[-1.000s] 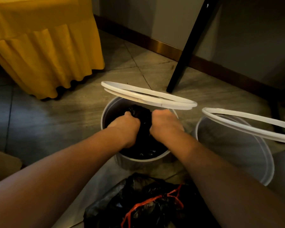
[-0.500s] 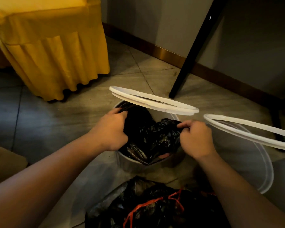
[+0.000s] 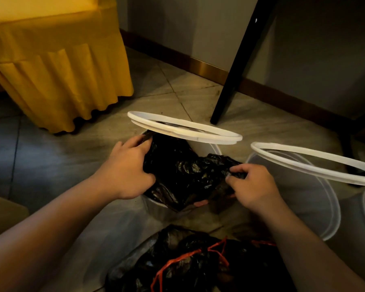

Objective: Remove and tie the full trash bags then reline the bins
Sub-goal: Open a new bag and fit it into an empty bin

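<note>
while my left hand (image 3: 124, 169) grips the black liner (image 3: 183, 173) at the bin (image 3: 156, 209), my right hand (image 3: 254, 187) pinches its other edge (fingers (image 3: 238, 170) curled). a tied bag (image 3: 188, 268) lies nearby.

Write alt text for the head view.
A person's left hand and right hand grip opposite edges of a black bag in a white bin, whose ring is tipped up. Nearer lie black bags with red ties; a second bin stands right.

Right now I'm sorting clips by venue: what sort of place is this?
Probably a banquet or function room: a pleated yellow fabric cover drapes furniture, and the tiled floor meets a brass-trimmed skirting board.
</note>
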### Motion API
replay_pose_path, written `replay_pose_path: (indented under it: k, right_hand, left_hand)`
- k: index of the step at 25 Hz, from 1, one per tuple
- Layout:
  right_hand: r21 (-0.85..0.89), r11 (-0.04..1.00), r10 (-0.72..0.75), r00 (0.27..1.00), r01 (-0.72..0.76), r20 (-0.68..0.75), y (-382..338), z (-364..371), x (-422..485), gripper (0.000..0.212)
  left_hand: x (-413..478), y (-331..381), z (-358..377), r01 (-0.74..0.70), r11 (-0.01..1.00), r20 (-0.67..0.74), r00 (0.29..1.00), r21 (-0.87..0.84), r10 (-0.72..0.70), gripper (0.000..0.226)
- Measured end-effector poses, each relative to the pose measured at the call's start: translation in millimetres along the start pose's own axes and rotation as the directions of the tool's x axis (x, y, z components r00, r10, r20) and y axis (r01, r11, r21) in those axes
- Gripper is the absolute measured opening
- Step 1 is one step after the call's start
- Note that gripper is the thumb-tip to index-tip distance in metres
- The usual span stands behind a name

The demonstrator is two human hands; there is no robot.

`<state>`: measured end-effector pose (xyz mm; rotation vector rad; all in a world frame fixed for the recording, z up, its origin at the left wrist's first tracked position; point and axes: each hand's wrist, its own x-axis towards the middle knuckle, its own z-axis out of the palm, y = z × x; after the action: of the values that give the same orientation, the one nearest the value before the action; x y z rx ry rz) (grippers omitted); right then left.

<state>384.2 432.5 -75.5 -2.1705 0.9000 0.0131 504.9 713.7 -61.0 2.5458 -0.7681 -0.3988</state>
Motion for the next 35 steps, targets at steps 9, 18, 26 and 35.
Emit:
replay_pose_path:
  k: [9,18,26,35]
  right_hand:
    - [0.275,0.961,-0.066,0.973,0.003,0.221,29,14,-18,0.120]
    - [0.249,0.952,-0.142,0.978,0.177,-0.152,34,29,-26,0.026]
    - [0.553,0.829,-0.079,0.997,0.076,-0.019,47,37,-43,0.031]
    - [0.270,0.945,-0.169,0.982,0.186,-0.085,50,61,-45,0.032]
  left_hand:
    - [-30,-17,27,0.084,0.980,-0.251,0.959,-0.178,-0.128,0.103]
    - [-49,-36,54,0.039,0.856,-0.266,0.943,-0.515,-0.203,0.081]
    - [-63,-35,84,0.031,0.675,-0.285,0.892,-0.737,-0.352,0.091]
    - [-62,-44,97,0.048,0.815,-0.332,0.898,-0.577,-0.288,0.115]
